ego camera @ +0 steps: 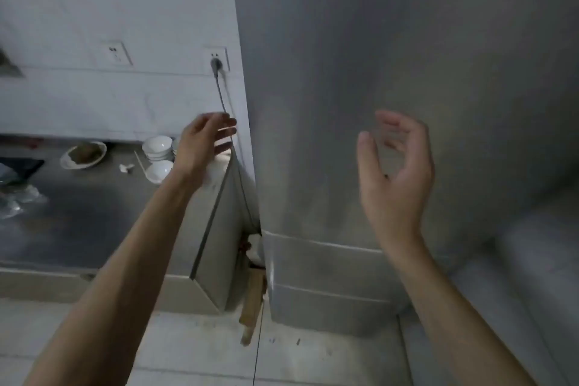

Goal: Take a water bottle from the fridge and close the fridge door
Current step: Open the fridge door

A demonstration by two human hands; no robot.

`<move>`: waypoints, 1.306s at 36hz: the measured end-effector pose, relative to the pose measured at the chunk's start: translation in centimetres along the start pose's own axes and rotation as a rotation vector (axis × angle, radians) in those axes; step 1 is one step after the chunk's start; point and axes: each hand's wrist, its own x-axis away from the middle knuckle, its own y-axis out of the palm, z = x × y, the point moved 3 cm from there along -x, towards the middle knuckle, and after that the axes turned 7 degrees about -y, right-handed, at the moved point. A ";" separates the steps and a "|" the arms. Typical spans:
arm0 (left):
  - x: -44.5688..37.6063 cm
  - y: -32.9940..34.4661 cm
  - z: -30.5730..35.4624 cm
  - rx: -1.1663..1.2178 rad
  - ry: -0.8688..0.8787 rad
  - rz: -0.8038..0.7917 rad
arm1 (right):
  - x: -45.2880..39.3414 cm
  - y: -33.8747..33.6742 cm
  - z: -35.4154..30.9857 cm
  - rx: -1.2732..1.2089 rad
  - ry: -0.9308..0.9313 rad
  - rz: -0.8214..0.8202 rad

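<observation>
A tall grey metal fridge (391, 78) fills the right half of the view, its front closed. No water bottle is visible. My left hand (200, 144) reaches forward beside the fridge's left edge, fingers spread and holding nothing, apart from the door. In front of the fridge face my right hand (396, 166) is raised with its fingers curled loosely and empty, not touching the metal.
A steel counter (94, 216) stands left of the fridge with stacked white bowls (158, 147) and a dirty plate (83, 154). A power cord (219, 87) hangs from a wall socket into the gap beside the fridge. A wooden board (252, 307) leans in that gap.
</observation>
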 end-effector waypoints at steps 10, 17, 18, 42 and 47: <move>-4.9 5.4 6.7 -0.267 0.190 -0.306 | -6.8 16.4 -7.0 0.491 -0.265 0.127; -5.2 5.7 5.3 -0.323 0.212 -0.312 | -7.6 21.5 -4.1 0.887 -0.225 0.159; -5.2 5.8 5.3 -0.317 0.214 -0.296 | -7.7 21.6 -4.1 0.892 -0.214 0.164; 15.8 9.2 -1.9 0.204 0.113 -0.531 | 3.0 2.4 -15.9 0.517 -0.293 0.042; 24.3 11.3 -0.8 0.312 0.312 -0.649 | 5.7 -8.1 -18.2 0.433 -0.279 0.018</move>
